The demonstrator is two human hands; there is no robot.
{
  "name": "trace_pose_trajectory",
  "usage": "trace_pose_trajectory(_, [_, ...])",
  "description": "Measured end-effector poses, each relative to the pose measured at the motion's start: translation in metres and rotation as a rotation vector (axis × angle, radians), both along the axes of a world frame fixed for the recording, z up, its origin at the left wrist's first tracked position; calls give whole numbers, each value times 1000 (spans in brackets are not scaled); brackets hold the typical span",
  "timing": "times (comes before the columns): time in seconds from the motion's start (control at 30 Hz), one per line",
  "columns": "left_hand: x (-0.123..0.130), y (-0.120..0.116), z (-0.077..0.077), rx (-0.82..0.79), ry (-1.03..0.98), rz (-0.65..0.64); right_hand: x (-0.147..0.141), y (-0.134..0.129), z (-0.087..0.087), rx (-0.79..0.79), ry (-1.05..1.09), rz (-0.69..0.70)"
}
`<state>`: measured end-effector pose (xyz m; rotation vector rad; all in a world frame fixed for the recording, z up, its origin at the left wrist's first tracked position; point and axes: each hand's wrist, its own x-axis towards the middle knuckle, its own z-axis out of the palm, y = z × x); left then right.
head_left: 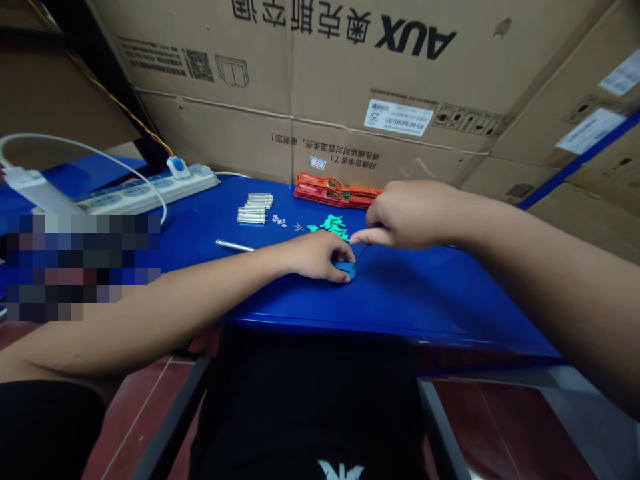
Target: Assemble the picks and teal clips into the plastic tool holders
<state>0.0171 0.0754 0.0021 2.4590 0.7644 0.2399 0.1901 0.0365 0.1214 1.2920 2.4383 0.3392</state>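
Left hand (327,257) rests on the blue table (425,300) at mid-frame, fingers bent, thumb and fingertips pinching a blue piece (346,268) against the tabletop. The blue piece lies just right of frame centre, partly covered by these fingers. Right hand (403,217) is above and to the right of it, fingers curled in, thumb pointing left, closed about a thin shaft (362,253) that slants down to the blue piece; its upper part is hidden by the hand, and exact contact at the tip is too small to confirm. Behind the hands, near centre: loose green parts (334,225), and above them red parts (325,192) in a row, partly behind the right hand. Left of centre: clear tubes (255,208) side by side, pink bits (279,221) and small pins (299,227) in separate groups. A silver rod (234,246) runs partly beneath the left forearm. Power strip (150,192) at left, a plug (179,167) seated in it. Carton (300,73) fills the upper frame, print inverted.
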Motion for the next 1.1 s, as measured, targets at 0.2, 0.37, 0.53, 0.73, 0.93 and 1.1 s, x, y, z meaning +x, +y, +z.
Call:
trace_pose_trajectory(0.2, [6,0,-10,-64,-182,31,-7,-4,-10,140,71,-40])
trace_pose_trajectory(0.37, [9,5,-17,-79,-266,-108,9,-8,0,88,196,75])
trace_pose_trajectory(0.53, [10,9,-19,-32,-253,-140,23,-8,15,-35,209,249])
trace_pose_trajectory(0.73, [8,4,-16,-52,-270,-94,8,-9,2,156,80,27])
trace_pose_trajectory(0.93, [10,6,-15,-58,-319,-63,16,-8,8,141,156,29])
trace_pose_trajectory(1.1, [10,7,-15,-76,-268,-55,18,-7,12,51,128,122])
